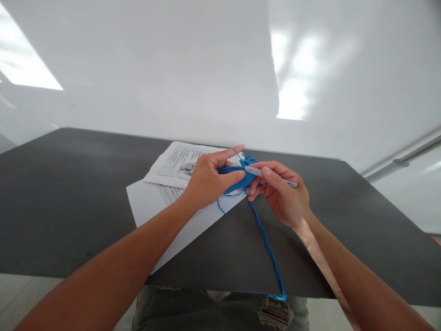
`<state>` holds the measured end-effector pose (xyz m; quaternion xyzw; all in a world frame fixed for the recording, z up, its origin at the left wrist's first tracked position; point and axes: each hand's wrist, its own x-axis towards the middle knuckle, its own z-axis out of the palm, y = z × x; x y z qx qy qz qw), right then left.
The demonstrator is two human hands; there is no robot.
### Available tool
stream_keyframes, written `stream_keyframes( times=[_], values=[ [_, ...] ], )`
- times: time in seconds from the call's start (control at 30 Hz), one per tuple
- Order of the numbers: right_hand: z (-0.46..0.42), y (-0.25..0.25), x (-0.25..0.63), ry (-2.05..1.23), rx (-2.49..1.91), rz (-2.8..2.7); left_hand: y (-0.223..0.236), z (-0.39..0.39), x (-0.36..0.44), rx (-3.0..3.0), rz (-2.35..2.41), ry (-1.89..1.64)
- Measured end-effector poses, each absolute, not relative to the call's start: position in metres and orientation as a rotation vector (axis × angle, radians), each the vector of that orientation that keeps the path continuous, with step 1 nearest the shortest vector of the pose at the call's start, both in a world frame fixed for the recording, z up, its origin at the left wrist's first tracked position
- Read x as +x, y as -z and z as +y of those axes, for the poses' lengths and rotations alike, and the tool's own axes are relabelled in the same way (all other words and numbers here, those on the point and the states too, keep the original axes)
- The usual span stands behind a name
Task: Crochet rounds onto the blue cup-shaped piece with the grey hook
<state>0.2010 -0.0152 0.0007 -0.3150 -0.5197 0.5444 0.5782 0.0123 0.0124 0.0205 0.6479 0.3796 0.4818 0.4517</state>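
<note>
Blue stitched piece: The blue stitched piece [234,178] is held between the two hands, above the printed paper and toward the far side of the bench [86,197].
Left hand: The person's left hand [206,179] grasps the piece, thumb lying along its upper face; the index finger reaches out past it, with a strand of blue yarn crossing near its tip.
Right hand: The right hand [287,195] grips the grey-handled hook [254,171] between thumb and fingers, its handle slanting down to the right; the lower fingers are curled beside the piece's right edge.
Hook tip: It cannot be made out clearly among the stitches.
Yarn: Long blue strands [264,236] run from near the right fingers across the bench to its near edge; a short loose end [222,208] lies left of them.
Paper: A printed sheet [165,166] with text and a picture overlaps a lower white sheet [144,202], partly covered by the left hand.
Behind: A white wall [165,69] carries bright patches of light.
Below: Dark trousers [186,308], ripped at one leg.
</note>
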Motion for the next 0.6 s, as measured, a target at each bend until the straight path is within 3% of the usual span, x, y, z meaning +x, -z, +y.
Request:
stream_keyframes(
  times=[0.27,0.6],
  values=[
    [-0.014,0.002,0.201,-1.205,-0.735,-1.234,-0.018,0.012,0.015,1.490,0.901,-1.205],
    [-0.019,0.013,0.193,-0.441,-0.801,-1.650,-0.014,0.015,0.020,1.281,0.948,-1.349]
  ],
)
